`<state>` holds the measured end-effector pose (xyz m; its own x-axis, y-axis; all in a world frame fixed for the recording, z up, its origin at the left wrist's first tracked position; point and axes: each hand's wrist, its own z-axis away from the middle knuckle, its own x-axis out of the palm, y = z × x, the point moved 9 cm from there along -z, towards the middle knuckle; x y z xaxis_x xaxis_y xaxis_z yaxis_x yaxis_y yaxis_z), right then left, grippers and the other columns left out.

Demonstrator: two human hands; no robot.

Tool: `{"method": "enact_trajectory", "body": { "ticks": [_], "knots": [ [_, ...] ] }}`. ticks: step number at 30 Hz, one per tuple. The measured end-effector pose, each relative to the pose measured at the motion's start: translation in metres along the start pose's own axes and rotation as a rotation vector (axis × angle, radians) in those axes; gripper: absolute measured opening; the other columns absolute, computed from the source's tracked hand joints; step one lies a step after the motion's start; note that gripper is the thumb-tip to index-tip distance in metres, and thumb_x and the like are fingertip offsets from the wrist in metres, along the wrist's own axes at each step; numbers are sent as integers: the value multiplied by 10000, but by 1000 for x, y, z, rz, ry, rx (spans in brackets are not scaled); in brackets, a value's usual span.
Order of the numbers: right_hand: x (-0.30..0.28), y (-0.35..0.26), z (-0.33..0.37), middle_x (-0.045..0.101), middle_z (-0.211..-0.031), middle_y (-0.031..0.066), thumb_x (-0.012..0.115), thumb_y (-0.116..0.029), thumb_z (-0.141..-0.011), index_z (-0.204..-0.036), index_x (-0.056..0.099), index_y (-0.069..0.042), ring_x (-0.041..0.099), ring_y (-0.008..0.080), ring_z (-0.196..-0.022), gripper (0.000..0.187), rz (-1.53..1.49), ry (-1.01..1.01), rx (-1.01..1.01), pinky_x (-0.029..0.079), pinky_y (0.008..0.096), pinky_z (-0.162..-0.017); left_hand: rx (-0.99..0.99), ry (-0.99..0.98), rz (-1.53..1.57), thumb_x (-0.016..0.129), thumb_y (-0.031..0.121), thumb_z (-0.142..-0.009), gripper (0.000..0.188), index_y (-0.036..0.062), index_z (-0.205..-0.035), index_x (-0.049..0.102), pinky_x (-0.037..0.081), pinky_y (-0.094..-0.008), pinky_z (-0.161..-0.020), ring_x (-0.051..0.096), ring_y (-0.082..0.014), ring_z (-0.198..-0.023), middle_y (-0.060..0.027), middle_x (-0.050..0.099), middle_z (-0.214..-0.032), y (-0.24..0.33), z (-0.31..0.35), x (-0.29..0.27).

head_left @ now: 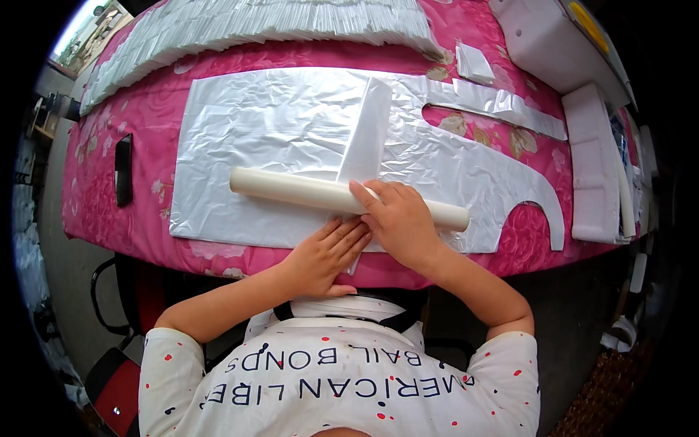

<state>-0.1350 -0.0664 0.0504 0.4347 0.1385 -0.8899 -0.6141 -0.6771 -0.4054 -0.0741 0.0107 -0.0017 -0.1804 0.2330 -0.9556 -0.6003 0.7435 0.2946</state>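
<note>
A white plastic carrier bag [255, 124] lies spread flat, its two handle loops pointing right. Across it rests a cream-white tube [291, 186], slightly tilted down to the right. A narrow folded plastic strip [366, 131] runs from the bag's far edge toward the tube, and a bit of plastic shows below my hands near the table edge. My right hand [400, 222] is closed over the tube right of its middle, thumb and fingers bent on it. My left hand [331, 255] lies flat with fingers stretched out, its fingertips touching beside the right hand, just below the tube.
Long rows of folded white plastic packets [277, 25] line the far side of the pink flowered tablecloth [153, 146]. A small packet pile [473, 64] sits beyond the handles. A black phone-like object [124, 170] lies left. White foam boxes [593, 160] stand right; a red chair [116, 386] is lower left.
</note>
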Motion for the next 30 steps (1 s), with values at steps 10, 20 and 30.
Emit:
{"method": "enact_trajectory", "body": {
  "ticks": [10, 20, 30],
  "knots": [
    [-89, 155, 65, 575, -1090, 130, 603, -100, -775, -1260, 500, -105, 529, 312, -976, 496, 316, 296, 509, 419, 406, -860, 109, -4, 134, 480, 530, -812, 805, -6, -1376, 275, 135, -434, -1103, 173, -284, -1370, -171, 205, -1465, 3, 0, -13],
    [-28, 23, 36, 590, -1093, 90, 620, -41, -693, -1137, 603, -132, 536, 280, -995, 453, -19, 34, 48, 397, 389, -912, 67, -35, 92, 587, 393, -760, 743, 72, -1373, 318, 146, -471, -1096, 228, -317, -1346, -171, 240, -1450, 15, -2, 0],
    [-22, 70, -55, 601, -1088, 76, 594, -14, -713, -1147, 596, -139, 524, 274, -984, 452, 78, 188, -66, 382, 386, -905, 27, -33, -30, 602, 342, -756, 749, 101, -1392, 292, 182, -437, -1088, 193, -258, -1366, -137, 210, -1471, 24, 1, 7]
  ]
}}
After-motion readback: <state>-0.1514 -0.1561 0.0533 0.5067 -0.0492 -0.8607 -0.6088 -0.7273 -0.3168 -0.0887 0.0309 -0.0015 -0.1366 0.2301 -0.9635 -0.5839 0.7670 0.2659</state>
